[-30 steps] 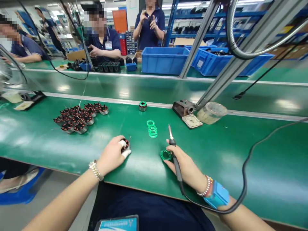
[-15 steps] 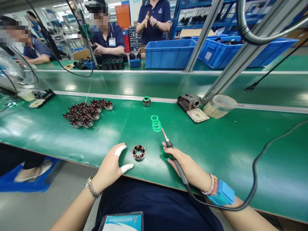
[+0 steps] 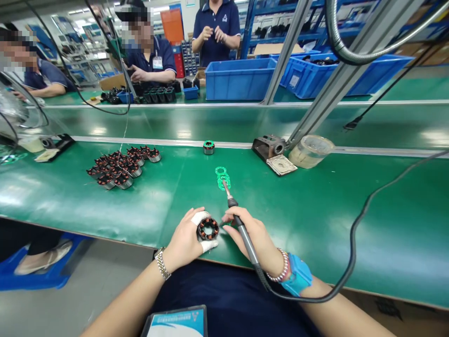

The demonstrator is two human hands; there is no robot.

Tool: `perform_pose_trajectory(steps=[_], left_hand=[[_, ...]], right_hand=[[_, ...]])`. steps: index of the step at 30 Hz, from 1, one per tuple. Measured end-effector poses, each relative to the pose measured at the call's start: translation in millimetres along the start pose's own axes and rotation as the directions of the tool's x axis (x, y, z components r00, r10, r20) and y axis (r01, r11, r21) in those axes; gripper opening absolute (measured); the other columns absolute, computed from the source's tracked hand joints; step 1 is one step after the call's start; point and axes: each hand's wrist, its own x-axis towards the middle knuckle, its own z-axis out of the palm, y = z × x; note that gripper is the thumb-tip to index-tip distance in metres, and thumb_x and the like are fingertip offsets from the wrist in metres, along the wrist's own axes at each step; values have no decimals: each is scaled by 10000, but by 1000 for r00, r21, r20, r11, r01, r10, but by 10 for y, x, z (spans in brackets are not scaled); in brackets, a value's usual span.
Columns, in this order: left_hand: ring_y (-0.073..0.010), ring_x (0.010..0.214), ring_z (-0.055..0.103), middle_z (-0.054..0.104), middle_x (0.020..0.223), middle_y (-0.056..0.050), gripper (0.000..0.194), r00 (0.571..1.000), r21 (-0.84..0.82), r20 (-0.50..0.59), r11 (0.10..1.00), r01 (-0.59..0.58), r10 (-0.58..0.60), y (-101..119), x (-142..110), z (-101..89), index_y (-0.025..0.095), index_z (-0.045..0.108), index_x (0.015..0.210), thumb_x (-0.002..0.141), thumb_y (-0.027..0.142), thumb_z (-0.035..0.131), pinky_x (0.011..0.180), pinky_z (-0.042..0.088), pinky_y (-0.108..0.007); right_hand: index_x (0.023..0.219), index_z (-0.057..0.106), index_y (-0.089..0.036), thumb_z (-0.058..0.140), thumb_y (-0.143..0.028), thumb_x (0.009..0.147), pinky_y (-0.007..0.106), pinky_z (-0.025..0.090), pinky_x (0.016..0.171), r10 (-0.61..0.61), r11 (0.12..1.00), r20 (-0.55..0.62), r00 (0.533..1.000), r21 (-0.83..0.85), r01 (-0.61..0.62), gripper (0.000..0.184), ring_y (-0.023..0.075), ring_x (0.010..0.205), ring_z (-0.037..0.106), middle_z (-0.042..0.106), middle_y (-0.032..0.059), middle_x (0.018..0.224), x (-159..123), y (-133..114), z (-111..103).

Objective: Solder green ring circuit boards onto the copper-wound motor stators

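Observation:
My left hand, with white covers on thumb and finger, closes round a motor stator with copper windings near the table's front edge. My right hand holds a soldering iron, its tip pointing away from me over several thin green ring boards. The right fingertips are close to the stator's right side. A bit of green shows beneath them, but whether they pinch a ring I cannot tell. Farther back stands another stator with a green ring on top.
A cluster of stators sits on the left of the green table. At the back right are a soldering iron stand, a sponge pad and a cloudy plastic tub. Blue bins and co-workers are beyond.
My left hand has moved right and closed on the stator, which it stood open beside before. My right hand with the soldering iron has come left, nearer the stator.

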Motion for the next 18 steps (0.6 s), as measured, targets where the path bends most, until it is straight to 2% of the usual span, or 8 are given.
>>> perform_pose_trajectory(steps=[3, 6, 9, 11, 14, 16, 18], left_hand=[[-260, 992, 568, 606, 1023, -94, 461, 999, -85, 36, 996, -25, 28, 78, -42, -22, 190, 514, 1016, 618, 285, 728, 877, 457, -449], [-225, 898, 592, 594, 991, -74, 497, 998, -237, 54, 971, 40, -28, 133, -77, -45, 198, 500, 1059, 628, 300, 724, 816, 495, -403], [-196, 861, 607, 570, 1006, -56, 563, 989, -475, 64, 868, 148, -133, 188, -116, -7, 220, 439, 1118, 635, 300, 716, 766, 529, -353], [-175, 795, 613, 565, 960, -39, 552, 978, -552, 81, 808, 205, -192, 220, -141, 35, 225, 407, 1099, 639, 278, 708, 714, 544, -330], [-174, 787, 589, 534, 930, -34, 467, 983, -442, 29, 880, 174, -180, 232, -152, 66, 217, 450, 1005, 619, 222, 713, 721, 533, -336], [-186, 842, 569, 504, 977, -51, 423, 992, -349, -22, 930, 111, -127, 203, -141, 61, 210, 484, 974, 615, 185, 707, 757, 517, -348], [-178, 838, 564, 477, 1022, -63, 400, 994, -339, -32, 937, 87, -104, 153, -123, 57, 210, 492, 977, 631, 157, 685, 748, 518, -344]], right_hand=[[968, 472, -223, 489, -115, 797, 211, 510, 647, 18, 997, -28, 999, 75, -16, 203, 112, 649, 612, 606, -8, 749, -20, -46, -12], [947, 481, -230, 508, -100, 772, 206, 500, 624, 51, 992, -93, 994, 121, -40, 220, 109, 599, 604, 603, -28, 689, -63, -83, -14], [909, 502, -229, 511, -100, 774, 216, 493, 602, 63, 995, -191, 980, 93, -46, 187, 115, 585, 591, 589, -22, 683, -120, -110, 38], [860, 514, -224, 496, -102, 794, 225, 488, 588, 19, 999, -212, 977, 32, -12, 140, 123, 593, 572, 575, -7, 685, -158, -114, 79], [893, 521, -212, 471, -108, 819, 241, 493, 600, -16, 1000, -154, 988, -16, 14, 137, 137, 630, 566, 585, 18, 715, -207, -81, 63], [937, 533, -199, 484, -123, 821, 256, 500, 631, 4, 999, -120, 993, -31, -8, 147, 149, 680, 582, 609, 42, 772, -238, -35, -33], [905, 563, -195, 506, -145, 823, 260, 498, 632, 14, 999, -117, 993, -40, -19, 111, 152, 680, 585, 622, 45, 769, -271, 15, -185]])
